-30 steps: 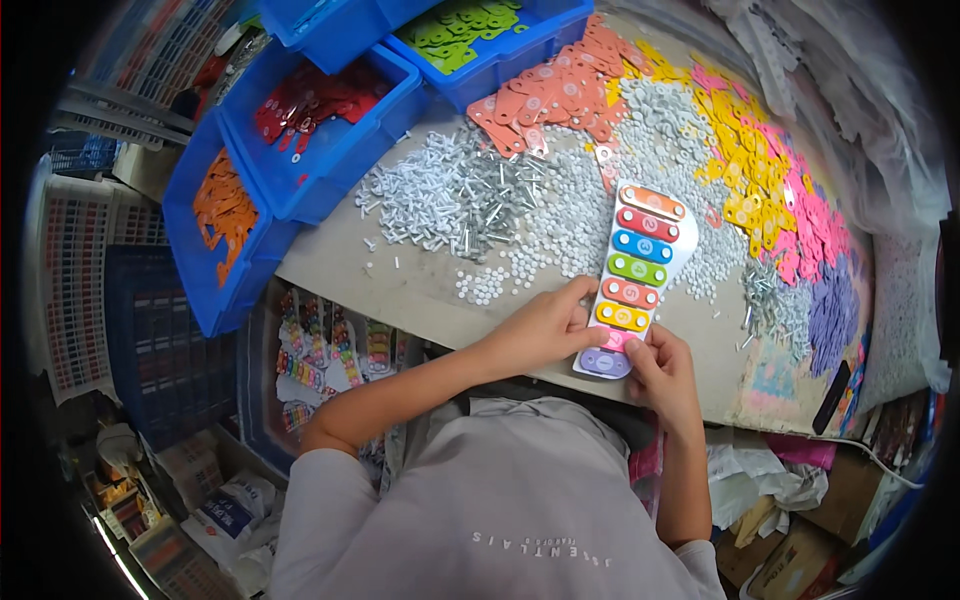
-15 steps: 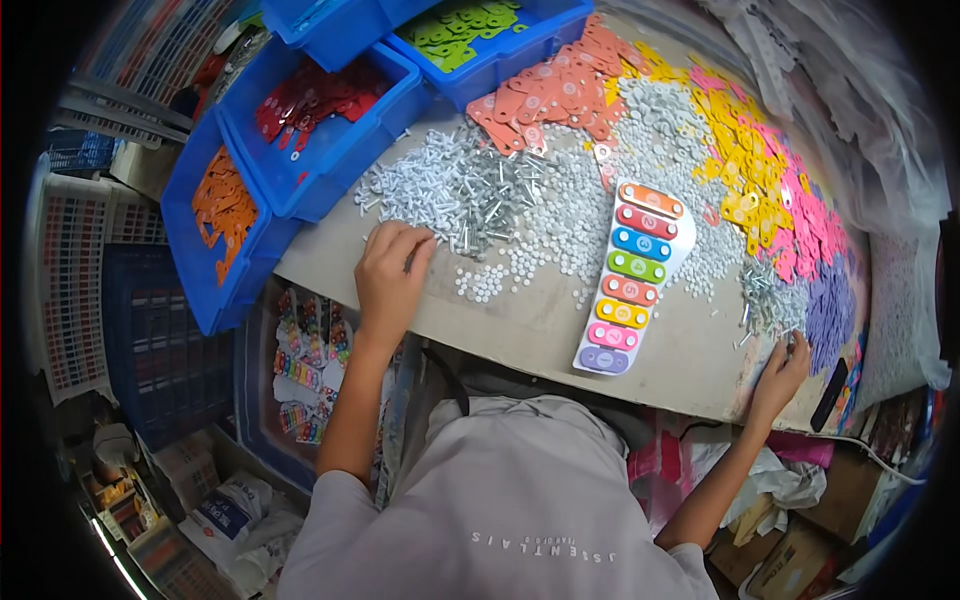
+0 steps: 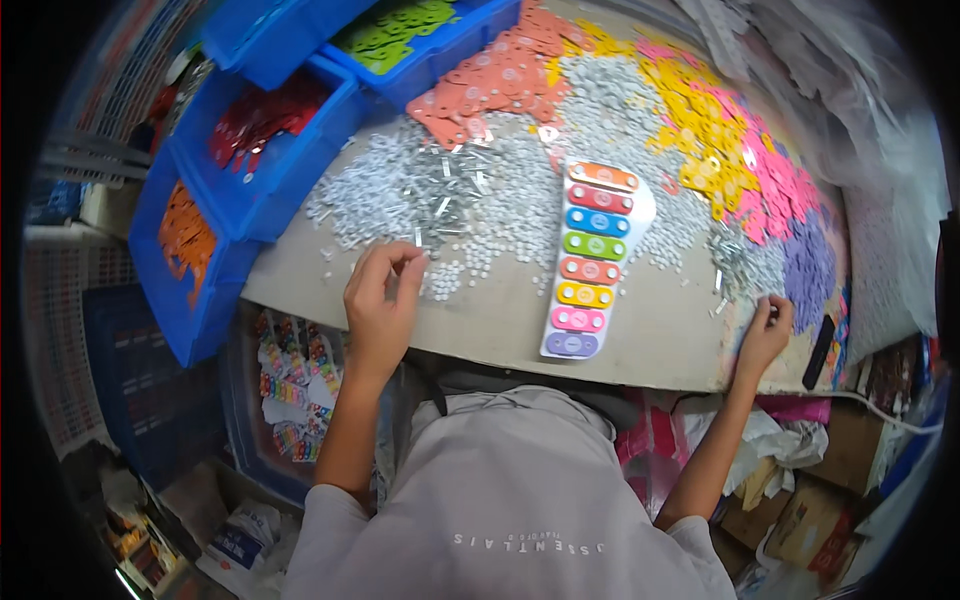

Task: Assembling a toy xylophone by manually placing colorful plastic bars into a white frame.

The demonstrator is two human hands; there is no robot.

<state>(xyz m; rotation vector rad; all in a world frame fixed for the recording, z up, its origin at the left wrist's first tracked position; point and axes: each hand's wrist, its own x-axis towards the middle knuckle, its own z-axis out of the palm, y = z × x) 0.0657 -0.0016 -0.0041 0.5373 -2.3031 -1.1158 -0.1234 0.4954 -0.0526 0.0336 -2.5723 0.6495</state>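
A toy xylophone [image 3: 590, 245] with a white base and several coloured bars lies on the table, slightly tilted, touched by neither hand. White round dots sit at the ends of most bars; the purple bar at the near end shows only small marks there. My left hand [image 3: 382, 305] is at the near edge of a pile of white and silver screws [image 3: 440, 195], thumb and fingers pinched together. My right hand [image 3: 764, 338] is closed beside a smaller heap of silver screws [image 3: 742, 262]. Whatever is between the fingertips of either hand is too small to make out.
Small white caps [image 3: 515, 220] spread across the middle. Coral [image 3: 480, 85], yellow [image 3: 705, 140], pink [image 3: 775, 185] and purple plates [image 3: 808, 262] lie beyond and right. Blue bins [image 3: 300, 150] hold red, green and orange plates. A dark bar-shaped object [image 3: 819, 352] lies far right. Finished-looking xylophones [image 3: 295, 385] fill a tub below.
The view has shifted, so the table contents sit further left. My left hand has turned, its thumb and fingers now pinched together. My right hand's fingers have closed by the silver screws.
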